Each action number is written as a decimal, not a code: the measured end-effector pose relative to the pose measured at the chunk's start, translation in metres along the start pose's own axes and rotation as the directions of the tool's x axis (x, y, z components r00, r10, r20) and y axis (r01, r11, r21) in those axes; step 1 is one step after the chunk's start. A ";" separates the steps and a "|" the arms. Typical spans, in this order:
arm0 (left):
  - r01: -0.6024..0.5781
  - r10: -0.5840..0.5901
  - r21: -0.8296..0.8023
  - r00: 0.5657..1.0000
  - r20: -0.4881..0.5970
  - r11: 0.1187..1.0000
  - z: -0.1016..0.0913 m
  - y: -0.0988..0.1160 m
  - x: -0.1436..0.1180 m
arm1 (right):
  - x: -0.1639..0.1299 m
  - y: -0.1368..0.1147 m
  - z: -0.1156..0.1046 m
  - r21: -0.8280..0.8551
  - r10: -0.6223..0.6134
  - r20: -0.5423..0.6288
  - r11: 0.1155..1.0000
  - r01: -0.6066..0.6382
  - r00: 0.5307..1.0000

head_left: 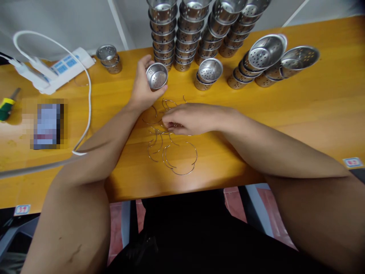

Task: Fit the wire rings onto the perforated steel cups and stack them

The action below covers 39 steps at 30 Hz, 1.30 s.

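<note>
My left hand (144, 83) is wrapped round a small perforated metal cup (157, 76), its open mouth tilted up toward me. Curved wire pieces (184, 174) lie scattered on the wooden table in front of it. Over the upper part of these wires is my right hand (185, 118), palm down, with its fingers curled in and drawn together. Whatever its fingertips grip, if anything, is hidden beneath the hand. Just right of the held cup stand two nested cups (210, 70).
Tall stacks of perforated cups (162, 26) line the back, with leaning stacks (265, 53) at right. A few cups (108, 55) stand back left, near a power strip (61, 70). A white cable (90, 95), a blurred phone (47, 125) and a screwdriver (8, 106) lie left.
</note>
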<state>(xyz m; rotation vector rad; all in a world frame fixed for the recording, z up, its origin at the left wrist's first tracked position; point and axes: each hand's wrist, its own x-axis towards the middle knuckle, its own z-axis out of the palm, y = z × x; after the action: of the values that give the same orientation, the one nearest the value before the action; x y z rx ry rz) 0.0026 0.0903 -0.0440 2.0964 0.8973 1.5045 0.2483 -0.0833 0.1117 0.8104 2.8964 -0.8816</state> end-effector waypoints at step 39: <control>-0.081 0.086 -0.050 0.990 0.110 0.995 0.002 -0.012 -0.003 | 0.038 0.093 0.022 0.590 0.452 -0.668 0.806 0.051 0.591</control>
<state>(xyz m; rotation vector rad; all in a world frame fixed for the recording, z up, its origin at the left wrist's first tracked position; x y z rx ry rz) 0.0009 0.0974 -0.0547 2.1861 0.7361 1.4178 0.2566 -0.0109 0.0395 2.0413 3.0268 -1.7651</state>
